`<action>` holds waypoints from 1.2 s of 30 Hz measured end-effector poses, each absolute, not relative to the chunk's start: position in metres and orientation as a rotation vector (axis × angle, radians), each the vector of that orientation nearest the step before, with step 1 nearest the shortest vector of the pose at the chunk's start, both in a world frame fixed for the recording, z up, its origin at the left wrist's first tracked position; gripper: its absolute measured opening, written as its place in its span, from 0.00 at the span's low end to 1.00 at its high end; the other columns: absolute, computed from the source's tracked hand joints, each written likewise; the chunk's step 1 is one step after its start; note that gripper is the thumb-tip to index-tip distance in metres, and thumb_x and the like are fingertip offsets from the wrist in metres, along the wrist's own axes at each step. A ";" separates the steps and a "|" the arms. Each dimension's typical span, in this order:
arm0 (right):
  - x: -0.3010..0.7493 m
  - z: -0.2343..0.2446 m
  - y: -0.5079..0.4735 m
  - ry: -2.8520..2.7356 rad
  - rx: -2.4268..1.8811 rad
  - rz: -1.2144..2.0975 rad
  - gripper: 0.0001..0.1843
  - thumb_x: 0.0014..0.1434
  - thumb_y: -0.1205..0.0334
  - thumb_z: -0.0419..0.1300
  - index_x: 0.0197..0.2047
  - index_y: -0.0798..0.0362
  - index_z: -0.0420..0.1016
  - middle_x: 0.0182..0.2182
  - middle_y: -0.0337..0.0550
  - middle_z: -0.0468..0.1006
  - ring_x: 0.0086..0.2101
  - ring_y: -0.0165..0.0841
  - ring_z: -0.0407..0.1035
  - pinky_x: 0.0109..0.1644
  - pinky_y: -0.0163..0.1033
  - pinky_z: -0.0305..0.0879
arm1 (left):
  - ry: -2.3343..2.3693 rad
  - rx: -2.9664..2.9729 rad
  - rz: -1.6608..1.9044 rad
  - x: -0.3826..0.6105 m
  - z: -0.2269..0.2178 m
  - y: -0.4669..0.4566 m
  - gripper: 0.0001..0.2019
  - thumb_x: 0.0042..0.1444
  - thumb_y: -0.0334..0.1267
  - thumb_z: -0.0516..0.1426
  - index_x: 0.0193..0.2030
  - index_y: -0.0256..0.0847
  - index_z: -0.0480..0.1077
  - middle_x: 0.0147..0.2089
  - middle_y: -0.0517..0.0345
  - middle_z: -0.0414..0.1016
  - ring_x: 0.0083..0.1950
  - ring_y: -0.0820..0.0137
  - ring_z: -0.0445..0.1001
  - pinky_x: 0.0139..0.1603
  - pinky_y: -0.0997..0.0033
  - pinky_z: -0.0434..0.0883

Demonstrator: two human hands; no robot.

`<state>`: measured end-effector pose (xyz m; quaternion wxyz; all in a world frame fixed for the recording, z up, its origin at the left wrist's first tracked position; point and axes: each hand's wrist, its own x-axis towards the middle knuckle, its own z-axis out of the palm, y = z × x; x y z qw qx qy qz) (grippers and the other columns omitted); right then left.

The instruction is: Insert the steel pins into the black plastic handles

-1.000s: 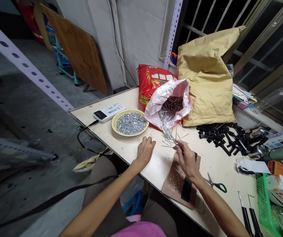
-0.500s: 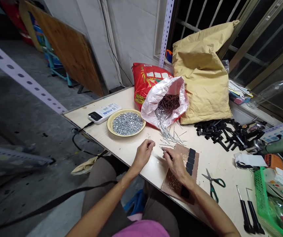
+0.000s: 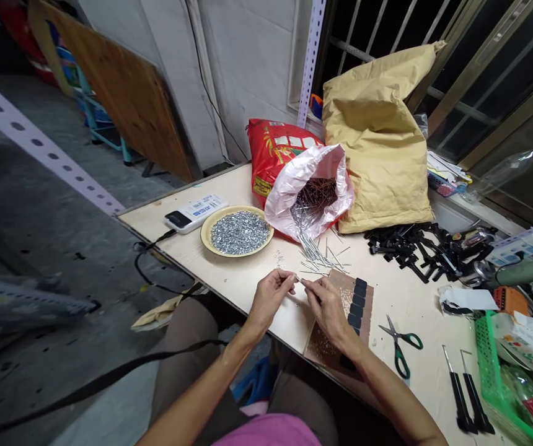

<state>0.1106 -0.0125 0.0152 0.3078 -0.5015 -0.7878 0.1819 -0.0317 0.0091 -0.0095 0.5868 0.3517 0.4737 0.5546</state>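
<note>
My left hand (image 3: 270,300) is closed in a pinch at the near edge of the table. What its fingertips hold is too small to make out. My right hand (image 3: 328,310) pinches a thin metal rod (image 3: 299,280), whose end points at the left fingertips. Beyond the hands, loose metal rods (image 3: 315,253) spill from a red sack (image 3: 271,152) with a pale lining. To the left, a yellow plate (image 3: 207,243) carries a heap of small silvery metal pieces (image 3: 238,232). Partly under my right forearm lies a brown board (image 3: 318,344) with several black pads (image 3: 357,299).
Green-handled scissors (image 3: 400,347) and two black-handled hooked tools (image 3: 462,402) lie to the right. A green basket (image 3: 484,353) stands at the right edge. Black parts (image 3: 410,244) are piled before a tan paper sack (image 3: 382,161). A phone (image 3: 179,218) rests left of the plate.
My hands have come together: the rod's end in my right hand now meets the left fingertips. The view has shifted very slightly.
</note>
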 end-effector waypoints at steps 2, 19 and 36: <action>0.112 0.014 -0.014 -2.115 -1.352 0.417 0.16 0.64 0.69 0.49 0.49 0.51 0.74 0.31 0.43 0.70 0.30 0.31 0.68 0.34 0.36 0.67 | 1.102 0.841 1.278 -0.033 -0.011 0.009 0.13 0.41 0.45 0.63 0.28 0.37 0.71 0.21 0.65 0.69 0.24 0.75 0.69 0.29 0.74 0.66; 0.119 0.001 -0.027 -2.162 -1.490 -0.125 0.14 0.67 0.64 0.47 0.36 0.52 0.72 0.29 0.42 0.74 0.30 0.31 0.69 0.32 0.34 0.60 | 1.138 0.984 1.102 -0.029 -0.009 0.003 0.11 0.42 0.41 0.61 0.32 0.38 0.77 0.21 0.62 0.74 0.24 0.73 0.71 0.30 0.73 0.68; 0.125 0.000 -0.033 -2.221 -1.557 -0.046 0.11 0.66 0.62 0.49 0.36 0.52 0.71 0.30 0.42 0.74 0.30 0.30 0.70 0.32 0.33 0.60 | 1.137 1.063 1.041 -0.026 -0.013 0.000 0.11 0.42 0.42 0.60 0.30 0.37 0.77 0.19 0.62 0.73 0.23 0.72 0.71 0.30 0.72 0.68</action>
